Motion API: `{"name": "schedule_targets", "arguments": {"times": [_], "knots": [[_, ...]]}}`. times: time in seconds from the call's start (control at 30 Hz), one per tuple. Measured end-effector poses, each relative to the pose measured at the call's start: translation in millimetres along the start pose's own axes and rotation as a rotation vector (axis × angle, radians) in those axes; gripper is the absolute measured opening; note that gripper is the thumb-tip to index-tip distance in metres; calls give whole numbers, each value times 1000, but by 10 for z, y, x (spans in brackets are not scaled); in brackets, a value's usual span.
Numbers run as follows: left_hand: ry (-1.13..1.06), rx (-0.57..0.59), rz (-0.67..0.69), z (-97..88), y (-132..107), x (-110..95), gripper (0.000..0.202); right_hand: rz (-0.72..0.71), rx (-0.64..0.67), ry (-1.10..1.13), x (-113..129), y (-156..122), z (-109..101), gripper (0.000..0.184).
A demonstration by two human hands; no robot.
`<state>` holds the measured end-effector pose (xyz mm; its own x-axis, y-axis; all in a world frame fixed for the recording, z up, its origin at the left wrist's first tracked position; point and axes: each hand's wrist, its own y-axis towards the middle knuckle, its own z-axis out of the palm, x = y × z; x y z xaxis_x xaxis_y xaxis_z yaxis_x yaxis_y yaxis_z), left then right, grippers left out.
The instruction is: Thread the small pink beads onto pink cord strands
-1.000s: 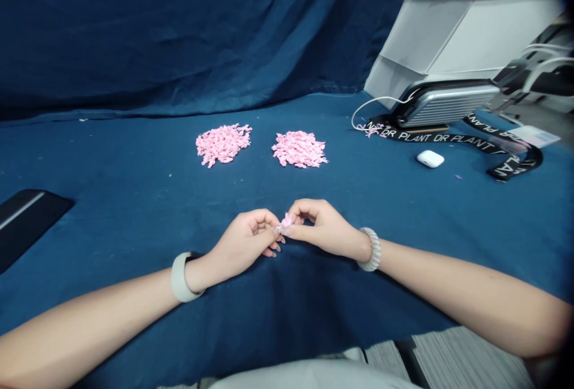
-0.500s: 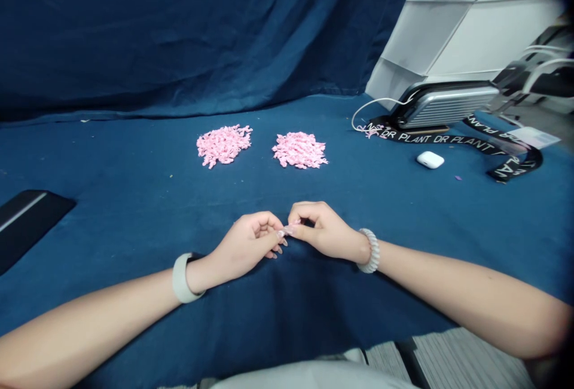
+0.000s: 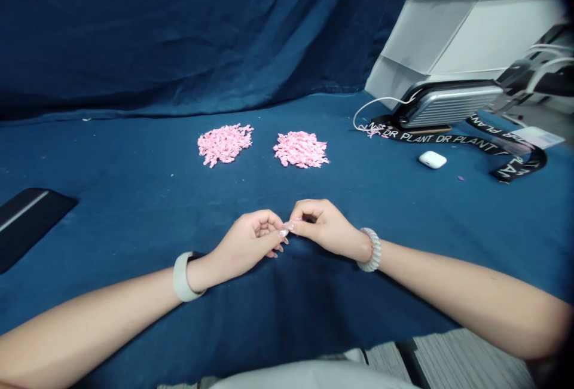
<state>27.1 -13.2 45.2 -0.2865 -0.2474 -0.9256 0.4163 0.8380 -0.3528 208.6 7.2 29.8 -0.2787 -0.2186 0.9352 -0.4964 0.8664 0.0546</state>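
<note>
Thumb and fingertips of my left hand (image 3: pixel 255 235) are pinched together, meeting the pinched fingertips of my right hand (image 3: pixel 323 227) above the near part of the blue cloth (image 3: pixel 179 192). Whatever lies between the fingertips is too small and too covered to make out. Beyond my hands lie two heaps of small pink twisted pieces: a left heap (image 3: pixel 224 145) and a right heap (image 3: pixel 301 150). Neither hand touches the heaps. A pale band (image 3: pixel 182 277) is on my left wrist and a coiled bracelet (image 3: pixel 371 250) on my right.
At the right stand a silver ribbed case (image 3: pixel 457 104), a black lettered strap (image 3: pixel 430 137) and a white earbud case (image 3: pixel 432 160). A few pinkish-purple bits (image 3: pixel 374 130) lie by the strap. A dark flat object (image 3: pixel 33 221) is at the left. Blue cloth hangs behind.
My fingertips have shifted slightly against each other, with the right thumb now closer to the left thumb. The heaps and other objects stay in place; the view has moved very slightly.
</note>
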Motion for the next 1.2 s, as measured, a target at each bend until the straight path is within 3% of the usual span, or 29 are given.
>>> {"name": "schedule_targets", "arguments": {"times": [0.47, 0.77, 0.93, 1.2], "knots": [[-138, -55, 48, -4, 34, 47, 42, 96, -49, 127, 12, 12, 16, 30], [-52, -57, 14, -27, 19, 51, 31, 62, 26, 83, 19, -9, 9, 34], [-77, -79, 3, -15, 11, 14, 32, 15, 2, -6, 37, -7, -4, 41], [-71, -72, 13, -16, 7, 9, 30, 29, 5, 1, 32, -9, 7, 32]]}}
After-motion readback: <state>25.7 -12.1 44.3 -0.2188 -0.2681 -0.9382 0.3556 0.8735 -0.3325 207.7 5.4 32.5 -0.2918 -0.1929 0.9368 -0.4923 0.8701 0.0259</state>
